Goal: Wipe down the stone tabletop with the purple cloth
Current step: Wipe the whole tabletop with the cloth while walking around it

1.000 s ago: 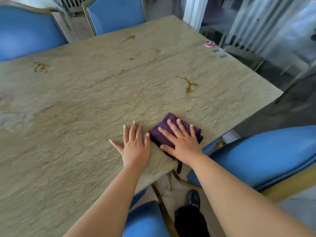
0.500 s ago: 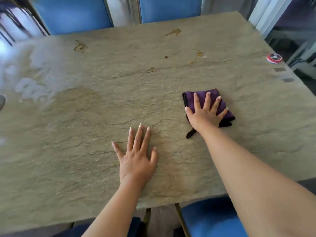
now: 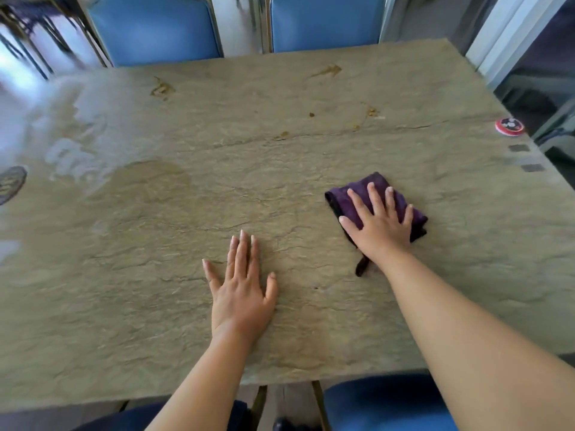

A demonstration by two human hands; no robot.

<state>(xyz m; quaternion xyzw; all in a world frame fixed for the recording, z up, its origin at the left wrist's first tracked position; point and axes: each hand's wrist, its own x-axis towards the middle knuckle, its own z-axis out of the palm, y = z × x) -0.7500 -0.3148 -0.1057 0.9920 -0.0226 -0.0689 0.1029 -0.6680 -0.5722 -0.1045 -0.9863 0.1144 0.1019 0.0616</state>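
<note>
Purple cloth (image 3: 376,200) being pressed flat under right hand (image 3: 378,223), fingers straight and spread, right of centre on stone desk (image 3: 217,157), left hand (image 3: 241,287) being rested flat nearby, holding nothing.

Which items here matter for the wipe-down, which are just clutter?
In the job:
- purple cloth, folded, under the right hand, which presses it flat
- stone tabletop, brown stains near the far edge
- left hand, flat on the stone

Just lying about:
- red round disc at the right edge
- blue chairs around the table
</note>
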